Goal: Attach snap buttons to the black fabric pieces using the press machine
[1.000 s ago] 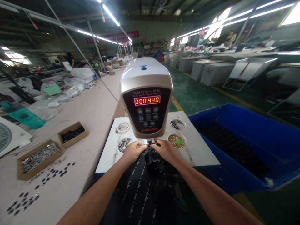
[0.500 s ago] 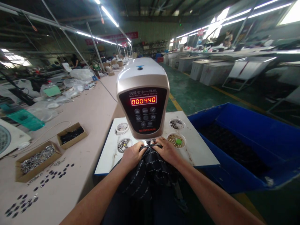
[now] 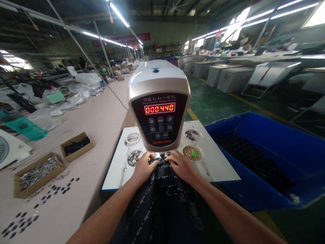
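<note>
Both hands pinch the top edge of a dark fabric piece (image 3: 166, 179) with rows of small white print, which hangs down toward my lap. My left hand (image 3: 146, 166) is closed on the edge left of the machine's working point. On the other side my right hand (image 3: 181, 165) grips the same edge with thumb and fingers. Directly above them stands the head of a button machine (image 3: 159, 122), its red display reading 000440. The cloth's edge lies under the machine's tool, whose contact with it I cannot make out.
Around the machine, the white tabletop (image 3: 218, 171) has round wells; one holds brass-coloured parts (image 3: 189, 152). On the left bench, a cardboard box (image 3: 38, 173) holds metal fasteners, another box (image 3: 77, 145) black pieces. Dark discs (image 3: 22, 222) lie loose. A blue bin (image 3: 274, 152) stands right.
The fabric's edge has been drawn straighter under the machine head, and the cloth below hangs lower and smoother. Both hands stay pinched on it. The display is unchanged.
</note>
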Demonstrator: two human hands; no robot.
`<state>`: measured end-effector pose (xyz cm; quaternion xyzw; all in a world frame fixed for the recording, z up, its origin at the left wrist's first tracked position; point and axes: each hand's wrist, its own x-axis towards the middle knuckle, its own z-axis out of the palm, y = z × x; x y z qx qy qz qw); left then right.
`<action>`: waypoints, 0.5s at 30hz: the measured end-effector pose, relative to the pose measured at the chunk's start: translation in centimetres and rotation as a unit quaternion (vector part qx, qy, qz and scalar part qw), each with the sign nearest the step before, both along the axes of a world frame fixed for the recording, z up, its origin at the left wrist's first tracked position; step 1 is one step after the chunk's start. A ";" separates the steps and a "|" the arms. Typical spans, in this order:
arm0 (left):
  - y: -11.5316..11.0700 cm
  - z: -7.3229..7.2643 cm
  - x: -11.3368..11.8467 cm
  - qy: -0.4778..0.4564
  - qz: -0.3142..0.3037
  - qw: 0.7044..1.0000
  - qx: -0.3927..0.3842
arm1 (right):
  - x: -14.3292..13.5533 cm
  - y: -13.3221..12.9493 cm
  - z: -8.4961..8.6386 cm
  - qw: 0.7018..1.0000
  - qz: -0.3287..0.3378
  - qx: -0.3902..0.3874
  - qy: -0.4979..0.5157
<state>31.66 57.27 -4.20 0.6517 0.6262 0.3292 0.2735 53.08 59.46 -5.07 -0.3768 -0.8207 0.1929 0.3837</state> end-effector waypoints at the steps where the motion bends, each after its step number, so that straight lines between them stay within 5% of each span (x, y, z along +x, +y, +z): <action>1: -0.1 0.0 0.1 -0.011 0.006 1.000 0.010 | 0.1 -0.1 0.2 1.000 0.002 -0.010 0.001; 7: 0.0 0.3 0.1 -0.069 -0.029 0.996 0.048 | 0.4 -0.4 1.4 0.999 0.011 -0.049 -0.019; 15: -0.4 1.5 -0.6 -0.081 -0.112 0.990 0.001 | 0.6 0.1 0.9 0.996 -0.006 -0.080 -0.031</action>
